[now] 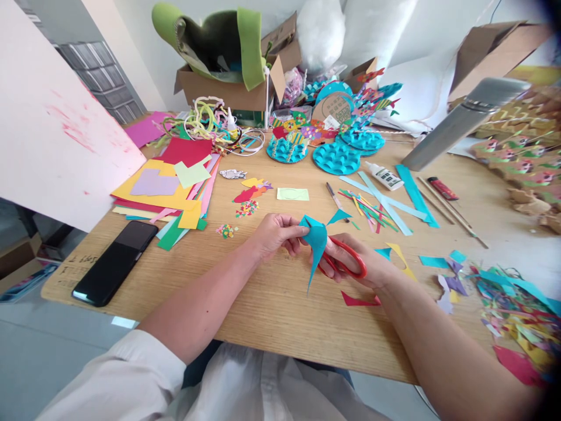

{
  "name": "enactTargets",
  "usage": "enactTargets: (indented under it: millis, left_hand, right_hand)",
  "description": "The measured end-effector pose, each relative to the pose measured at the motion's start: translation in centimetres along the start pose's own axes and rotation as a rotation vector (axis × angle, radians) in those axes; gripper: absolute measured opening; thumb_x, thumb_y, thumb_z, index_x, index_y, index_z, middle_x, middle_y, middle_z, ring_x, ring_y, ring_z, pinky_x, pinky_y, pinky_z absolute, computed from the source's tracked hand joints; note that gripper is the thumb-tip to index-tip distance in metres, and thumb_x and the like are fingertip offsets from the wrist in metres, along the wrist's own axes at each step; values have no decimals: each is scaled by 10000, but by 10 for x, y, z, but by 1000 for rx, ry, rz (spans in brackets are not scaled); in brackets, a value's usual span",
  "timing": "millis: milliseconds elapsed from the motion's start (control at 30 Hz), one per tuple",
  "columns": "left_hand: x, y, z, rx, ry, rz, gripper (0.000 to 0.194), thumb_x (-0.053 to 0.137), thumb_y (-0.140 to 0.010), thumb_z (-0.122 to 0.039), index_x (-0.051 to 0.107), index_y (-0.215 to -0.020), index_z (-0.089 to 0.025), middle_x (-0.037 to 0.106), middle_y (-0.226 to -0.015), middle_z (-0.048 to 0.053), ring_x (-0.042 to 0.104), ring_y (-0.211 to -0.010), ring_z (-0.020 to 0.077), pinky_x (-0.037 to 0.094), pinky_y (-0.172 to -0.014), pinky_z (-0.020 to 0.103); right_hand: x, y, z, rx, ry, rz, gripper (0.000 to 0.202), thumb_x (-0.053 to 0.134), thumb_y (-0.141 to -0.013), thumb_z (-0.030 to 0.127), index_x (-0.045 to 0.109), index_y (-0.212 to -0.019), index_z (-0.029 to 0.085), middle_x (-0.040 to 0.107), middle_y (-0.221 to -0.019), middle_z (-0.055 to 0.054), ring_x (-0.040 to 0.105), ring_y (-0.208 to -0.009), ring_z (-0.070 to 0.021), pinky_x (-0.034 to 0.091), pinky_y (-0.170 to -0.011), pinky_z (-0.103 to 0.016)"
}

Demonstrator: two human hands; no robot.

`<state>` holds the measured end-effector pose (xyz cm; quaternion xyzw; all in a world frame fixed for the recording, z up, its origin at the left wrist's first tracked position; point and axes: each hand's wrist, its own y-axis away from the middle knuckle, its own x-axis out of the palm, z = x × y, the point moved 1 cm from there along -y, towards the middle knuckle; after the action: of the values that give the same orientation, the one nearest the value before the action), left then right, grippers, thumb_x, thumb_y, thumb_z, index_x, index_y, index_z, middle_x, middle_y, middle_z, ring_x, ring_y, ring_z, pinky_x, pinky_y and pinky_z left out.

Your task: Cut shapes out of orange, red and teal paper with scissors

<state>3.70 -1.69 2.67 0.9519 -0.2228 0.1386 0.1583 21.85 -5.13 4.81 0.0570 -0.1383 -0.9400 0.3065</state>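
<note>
Between thumb and fingers, my left hand (280, 234) pinches a piece of blue paper (316, 238), whose pointed strip hangs down. My right hand (350, 254) grips red-handled scissors (357, 257) with fingers through the loops. The scissor blades are at the paper, mostly hidden behind it. Just beyond my hands lies a blue paper scrap (339, 216), close to a pen (333, 195). A red paper offcut (359, 299) rests below my right wrist. Left of my hands are small piles of paper dots (227, 231) and cut paper fish shapes (249, 192).
A black phone (116, 263) lies at the left edge, near stacked coloured paper (166, 181). Blue egg-tray discs (336, 158), a glue bottle (384, 175) and a leaning steel flask (464, 126) stand farther back. Paper scraps (512, 304) heap at the right.
</note>
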Motion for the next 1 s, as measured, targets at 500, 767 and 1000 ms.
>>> enactTargets:
  millis: [500, 767, 1000]
  left_hand:
    - [0, 0, 0, -17, 64, -57, 224, 777, -703, -273, 644, -750, -100, 661, -618, 37, 586, -445, 106, 446, -406, 200]
    - [0, -1, 0, -15, 69, -27, 219, 787, -682, -260, 645, -728, -101, 670, -655, 35, 581, -451, 94, 453, -411, 198]
    - [0, 0, 0, -15, 75, -20, 192, 775, -690, -244, 658, -738, -100, 676, -665, 38, 586, -461, 97, 466, -425, 208]
  right_hand:
    - [1, -1, -1, 10, -3, -46, 608, 615, -778, 726, 537, -576, 158, 526, -490, 3, 427, -373, -65, 268, -385, -217]
    - [-1, -1, -8, 24, 12, -63, 610, 573, -801, 742, 614, -700, 142, 529, -506, 8, 456, -395, -81, 272, -398, -218]
    - [-2, 0, -8, 27, 2, -71, 594, 577, -814, 723, 613, -687, 144, 519, -499, 11, 442, -387, -78, 266, -391, -222]
